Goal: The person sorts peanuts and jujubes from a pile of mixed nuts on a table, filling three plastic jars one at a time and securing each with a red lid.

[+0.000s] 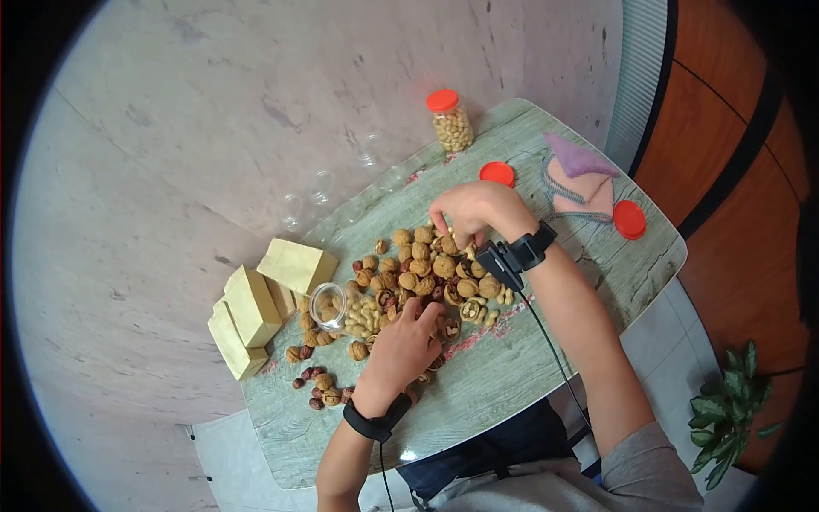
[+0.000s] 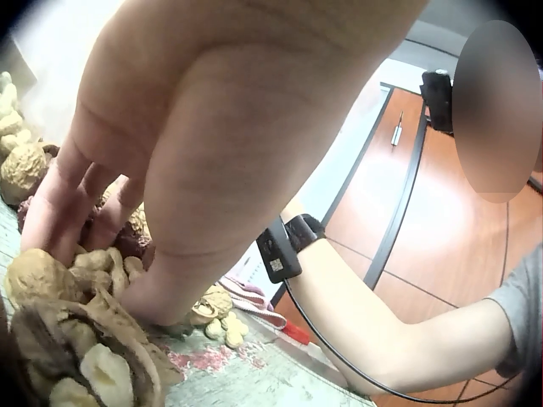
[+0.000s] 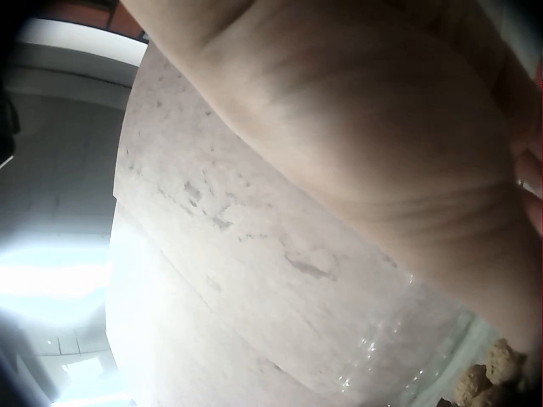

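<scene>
Across the middle of the surface (image 1: pixel 482 384), seen from the head, a heap of walnuts (image 1: pixel 444 266), with peanuts (image 1: pixel 363 316) and dark-red dried fruit (image 1: pixel 318 393) mixed in and strewn toward the left edge. On the heap's side toward the near edge, left hand (image 1: pixel 399 348), fingers pointing down into the nuts. Bent over the side toward the far right corner, right hand (image 1: pixel 478 209), fingers lowered near peanuts; cannot tell whether gripping any. Beside the heap, a clear jar (image 1: pixel 328 305); by the left edge, yellow boxes (image 1: pixel 252 309). Near the far right corner, a red-capped jar (image 1: pixel 452 130) of peanuts; toward the right edge, two red lids (image 1: pixel 630 219) and folded cloths (image 1: pixel 589 189). From the left wrist, thumb apart from the other fingers, tips among peanuts beside a cracked walnut (image 2: pixel 89 356); cannot tell whether holding anything. From the right wrist, mostly palm, fingers largely hidden, nuts at the surface's visible corner.
</scene>
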The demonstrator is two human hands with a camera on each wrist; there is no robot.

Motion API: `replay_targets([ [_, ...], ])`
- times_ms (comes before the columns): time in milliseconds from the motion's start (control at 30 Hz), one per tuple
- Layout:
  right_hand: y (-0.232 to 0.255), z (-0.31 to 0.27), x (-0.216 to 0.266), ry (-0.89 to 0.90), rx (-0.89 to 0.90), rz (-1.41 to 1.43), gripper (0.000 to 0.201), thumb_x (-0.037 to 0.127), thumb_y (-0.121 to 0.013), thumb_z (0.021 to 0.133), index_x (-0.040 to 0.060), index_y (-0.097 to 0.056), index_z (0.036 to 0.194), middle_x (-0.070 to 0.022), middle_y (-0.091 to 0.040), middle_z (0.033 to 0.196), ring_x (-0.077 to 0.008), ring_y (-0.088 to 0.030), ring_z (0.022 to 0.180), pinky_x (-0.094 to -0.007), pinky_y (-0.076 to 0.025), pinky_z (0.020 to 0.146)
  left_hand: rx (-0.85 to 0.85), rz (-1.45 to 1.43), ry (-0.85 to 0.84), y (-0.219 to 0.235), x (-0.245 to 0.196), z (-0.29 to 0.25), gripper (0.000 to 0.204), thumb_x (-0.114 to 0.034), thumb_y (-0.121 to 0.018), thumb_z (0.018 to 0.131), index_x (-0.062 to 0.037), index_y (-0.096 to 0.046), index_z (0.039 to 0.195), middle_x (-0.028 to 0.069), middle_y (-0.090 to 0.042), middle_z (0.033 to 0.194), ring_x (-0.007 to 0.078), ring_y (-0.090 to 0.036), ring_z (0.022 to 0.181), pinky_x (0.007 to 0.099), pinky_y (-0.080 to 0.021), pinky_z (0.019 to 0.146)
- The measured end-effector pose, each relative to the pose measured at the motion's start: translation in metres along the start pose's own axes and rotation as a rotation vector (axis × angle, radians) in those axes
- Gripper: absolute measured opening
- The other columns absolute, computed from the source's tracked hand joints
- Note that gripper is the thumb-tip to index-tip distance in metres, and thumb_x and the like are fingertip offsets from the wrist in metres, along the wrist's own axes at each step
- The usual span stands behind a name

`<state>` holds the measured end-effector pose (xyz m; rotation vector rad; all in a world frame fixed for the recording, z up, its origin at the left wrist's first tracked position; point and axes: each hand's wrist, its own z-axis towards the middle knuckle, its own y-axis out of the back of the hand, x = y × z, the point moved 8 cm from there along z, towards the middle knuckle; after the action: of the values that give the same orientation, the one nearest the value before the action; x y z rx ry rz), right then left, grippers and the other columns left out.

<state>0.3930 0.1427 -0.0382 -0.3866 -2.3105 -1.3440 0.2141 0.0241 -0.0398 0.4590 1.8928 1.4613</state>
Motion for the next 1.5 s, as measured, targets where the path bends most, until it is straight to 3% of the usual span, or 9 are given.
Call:
replay_targets([
  [133, 0.007, -0.005, -0.001, 0.006, -0.028, 0.048, 0.042, 0.005, -0.084, 0.076, 0.0099, -0.062, 0.111, -0.0082, -0.074, 0.094, -0.0230, -0.076, 0.079, -0.0390, -0.060, 0.064, -0.008, 0.045, -0.013, -0.008, 0.002, 0.003, 0.043, -0.009, -0.072, 0.082, -0.0126, -0.057, 0.122, 0.0166, -0.056, 0.112, 0.0408, -0.068, 0.094, 0.0494, -0.057, 0.079],
  [400, 0.016, -0.011, 0.032, 0.454, -0.032, 0.214, 0.041, 0.020, -0.086, 0.077, 0.0075, -0.062, 0.108, -0.0078, -0.068, 0.092, -0.0169, -0.068, 0.075, -0.0329, -0.053, 0.067, -0.029, -0.071, -0.014, -0.003, 0.008, -0.002, 0.033, -0.005, -0.072, 0.082, -0.0069, -0.061, 0.113, 0.0170, -0.056, 0.108, 0.0401, -0.067, 0.096, 0.0473, -0.057, 0.083],
  [533, 0.016, -0.017, 0.042, 0.465, 0.001, 0.213, 0.040, 0.018, -0.086, 0.077, 0.0081, -0.063, 0.107, -0.0071, -0.068, 0.092, -0.0153, -0.068, 0.077, -0.0325, -0.053, 0.067, -0.049, -0.225, -0.051, 0.022, 0.009, -0.013, 0.029, -0.005, -0.073, 0.081, -0.0055, -0.063, 0.108, 0.0156, -0.057, 0.104, 0.0382, -0.067, 0.096, 0.0450, -0.056, 0.084],
  [667, 0.012, -0.017, 0.043, 0.455, 0.004, 0.192, 0.039, 0.018, -0.086, 0.078, 0.0084, -0.063, 0.107, -0.0055, -0.068, 0.092, -0.0137, -0.068, 0.077, -0.0311, -0.052, 0.067, -0.083, -0.419, -0.036, 0.072, 0.015, -0.033, 0.032, 0.001, -0.073, 0.080, -0.0072, -0.064, 0.110, 0.0128, -0.059, 0.104, 0.0307, -0.068, 0.085, 0.0394, -0.056, 0.076],
  [800, 0.012, -0.017, 0.048, 0.434, -0.018, 0.144, 0.038, 0.018, -0.086, 0.079, 0.0086, -0.063, 0.107, -0.0044, -0.066, 0.092, -0.0152, -0.068, 0.077, -0.0330, -0.052, 0.069, -0.389, -0.377, 0.034, 0.131, 0.047, -0.053, 0.027, 0.005, -0.071, 0.082, -0.0061, -0.067, 0.106, 0.0073, -0.058, 0.098, 0.0149, -0.064, 0.075, 0.0296, -0.053, 0.066],
  [933, 0.007, -0.014, 0.055, 0.447, -0.029, 0.118, 0.037, 0.019, -0.085, 0.080, 0.0087, -0.063, 0.107, -0.0049, -0.066, 0.095, -0.0174, -0.068, 0.084, -0.0349, -0.053, 0.073, -0.499, -0.367, 0.227, 0.140, 0.086, -0.058, 0.025, 0.006, -0.070, 0.082, -0.0030, -0.067, 0.105, 0.0060, -0.061, 0.099, 0.0128, -0.063, 0.077, 0.0282, -0.054, 0.072],
  [1233, 0.000, -0.028, 0.087, 0.529, 0.016, 0.306, 0.037, 0.023, -0.084, 0.085, 0.0078, -0.061, 0.110, -0.0066, -0.065, 0.101, -0.0174, -0.067, 0.088, -0.0342, -0.055, 0.075, -0.481, -0.386, 0.206, 0.137, 0.099, -0.056, 0.027, -0.001, -0.079, 0.085, -0.0042, -0.070, 0.110, 0.0069, -0.061, 0.096, 0.0147, -0.062, 0.074, 0.0300, -0.053, 0.070],
  [1400, 0.001, -0.043, 0.127, 0.603, 0.025, 0.595, 0.030, -0.002, -0.080, 0.086, 0.0036, -0.058, 0.106, -0.0020, -0.059, 0.107, -0.0115, -0.062, 0.096, -0.0265, -0.061, 0.079, -0.456, -0.364, 0.121, 0.136, 0.097, -0.058, 0.030, -0.005, -0.079, 0.085, -0.0086, -0.072, 0.114, 0.0071, -0.065, 0.094, 0.0182, -0.063, 0.076, 0.0330, -0.054, 0.072],
  [1500, 0.004, -0.044, 0.150, 0.679, -0.013, 0.669, 0.024, -0.002, -0.077, 0.089, 0.0030, -0.058, 0.102, -0.0020, -0.059, 0.106, -0.0115, -0.062, 0.100, -0.0275, -0.061, 0.084, -0.514, -0.282, 0.067, 0.144, 0.096, -0.065, 0.029, -0.008, -0.079, 0.086, -0.0093, -0.072, 0.115, 0.0073, -0.067, 0.094, 0.0203, -0.063, 0.077, 0.0347, -0.054, 0.074],
])
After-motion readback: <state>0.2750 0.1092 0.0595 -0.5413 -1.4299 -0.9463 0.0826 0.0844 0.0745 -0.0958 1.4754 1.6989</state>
